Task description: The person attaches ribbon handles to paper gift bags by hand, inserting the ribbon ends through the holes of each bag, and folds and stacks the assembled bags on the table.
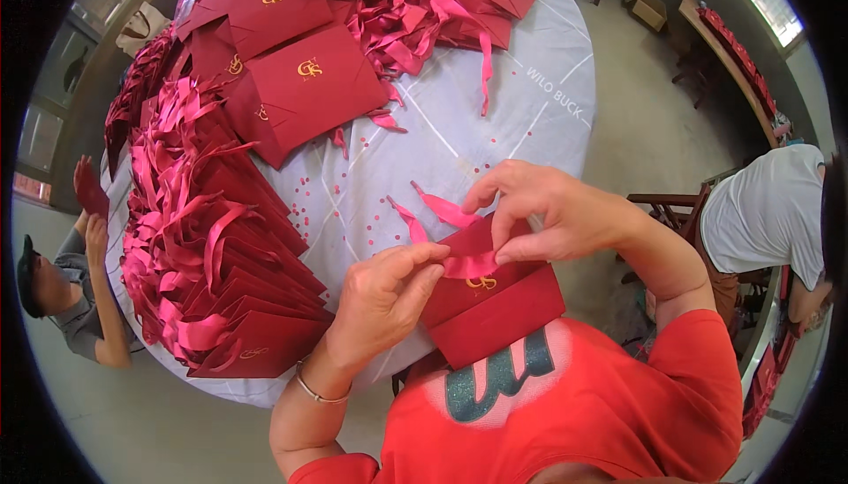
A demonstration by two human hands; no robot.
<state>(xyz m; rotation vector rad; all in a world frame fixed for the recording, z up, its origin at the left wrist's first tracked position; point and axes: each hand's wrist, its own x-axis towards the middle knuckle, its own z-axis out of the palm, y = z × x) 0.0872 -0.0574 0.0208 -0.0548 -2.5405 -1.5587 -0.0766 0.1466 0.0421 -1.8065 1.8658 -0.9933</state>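
A dark red paper gift bag with a gold emblem lies at the table's near edge, against my red shirt. A pink ribbon runs across its upper part, between my two hands. My left hand, wearing a bangle, is closed with thumb and forefinger pinching the ribbon's left end at the bag's edge. My right hand bends over the bag's right side, thumb and forefinger closed on the ribbon's other end. Two loose ribbon tails stick out beyond the bag's far edge onto the cloth.
A round table under a pale cloth carries a long row of red bags on the left. More flat bags and heaped ribbons lie at the back. Small red dots are scattered mid-table. People sit left and right.
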